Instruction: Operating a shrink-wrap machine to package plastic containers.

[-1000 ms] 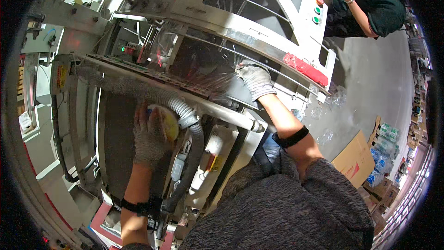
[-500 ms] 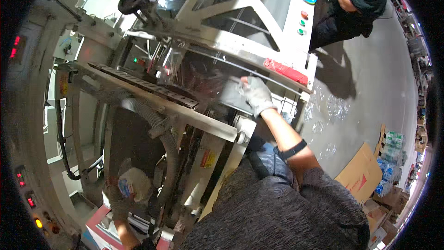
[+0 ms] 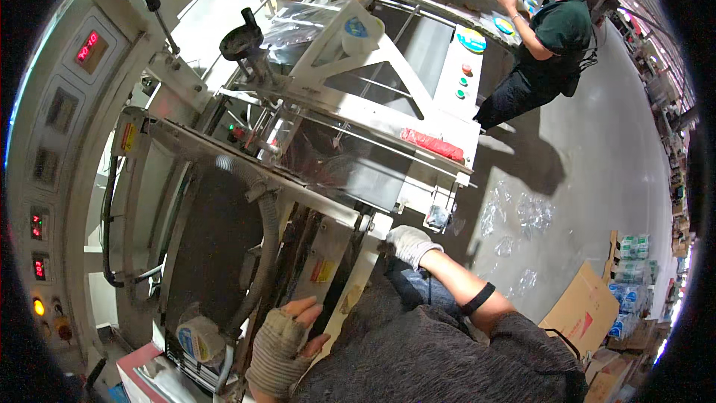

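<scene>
My left hand (image 3: 287, 347), in a knit glove with bare fingertips, is held above the near end of the machine. Its fingers are stretched out, with nothing in them. To its left a film-wrapped white roll (image 3: 198, 340) with a blue and yellow label sits on a metal rack (image 3: 186, 362). My right hand (image 3: 410, 246), in a pale glove, is by the front corner of the sealing frame (image 3: 350, 216); its fingers are mostly hidden. Beyond the frame, clear film (image 3: 321, 160) lies by the grey conveyor belt (image 3: 373, 179).
A control panel (image 3: 56, 142) with red displays stands left. A ribbed hose (image 3: 268, 246) bends across the machine. A white triangular bracket (image 3: 410, 82) and a red wrapped bar (image 3: 432, 143) are farther off. A co-worker (image 3: 556, 37) stands far right; film scraps (image 3: 533, 213) and cardboard (image 3: 585, 302) lie right.
My left hand has moved right, away from the wrapped roll. My right hand has come back from the film over the belt to the frame's near corner. The view has shifted.
</scene>
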The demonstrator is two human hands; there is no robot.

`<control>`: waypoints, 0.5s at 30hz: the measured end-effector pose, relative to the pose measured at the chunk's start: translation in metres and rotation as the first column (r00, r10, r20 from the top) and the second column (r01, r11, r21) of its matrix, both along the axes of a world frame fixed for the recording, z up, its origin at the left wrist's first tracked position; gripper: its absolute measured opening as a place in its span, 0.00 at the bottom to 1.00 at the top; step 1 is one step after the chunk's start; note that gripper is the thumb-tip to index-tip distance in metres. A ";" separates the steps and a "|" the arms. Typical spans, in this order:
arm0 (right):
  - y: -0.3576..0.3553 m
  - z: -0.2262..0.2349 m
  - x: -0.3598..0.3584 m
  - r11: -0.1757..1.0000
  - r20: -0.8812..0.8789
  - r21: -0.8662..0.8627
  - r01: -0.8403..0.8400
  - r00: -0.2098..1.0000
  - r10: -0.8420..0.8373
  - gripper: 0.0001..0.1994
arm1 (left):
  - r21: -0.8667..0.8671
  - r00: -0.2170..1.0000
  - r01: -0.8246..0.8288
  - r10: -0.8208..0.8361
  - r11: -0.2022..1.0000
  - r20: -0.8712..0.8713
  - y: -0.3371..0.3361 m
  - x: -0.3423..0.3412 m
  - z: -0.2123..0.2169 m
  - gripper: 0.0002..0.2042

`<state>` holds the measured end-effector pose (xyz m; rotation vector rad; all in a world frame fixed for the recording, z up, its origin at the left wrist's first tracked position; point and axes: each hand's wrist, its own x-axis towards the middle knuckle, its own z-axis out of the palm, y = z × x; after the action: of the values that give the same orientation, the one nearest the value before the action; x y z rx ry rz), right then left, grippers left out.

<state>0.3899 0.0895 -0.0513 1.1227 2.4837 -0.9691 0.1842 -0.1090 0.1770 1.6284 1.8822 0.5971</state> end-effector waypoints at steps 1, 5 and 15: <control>0.002 0.003 -0.003 0.999 0.027 -0.034 0.030 0.999 -0.029 0.09 | 0.001 0.998 0.036 -0.036 0.999 -0.057 0.000 0.000 0.000 0.25; 0.009 -0.004 0.000 0.997 0.009 0.003 -0.071 0.997 0.071 0.10 | -0.018 0.986 0.067 -0.069 0.998 -0.150 0.006 0.001 -0.001 0.25; 0.009 -0.004 0.000 0.996 0.020 -0.068 -0.063 0.998 0.064 0.10 | -0.080 0.984 0.091 -0.102 0.993 -0.144 0.024 0.000 -0.001 0.24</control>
<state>0.3894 0.0988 -0.0553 1.0224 2.4349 -1.0086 0.1839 -0.0847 0.1759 1.7466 1.8923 0.3715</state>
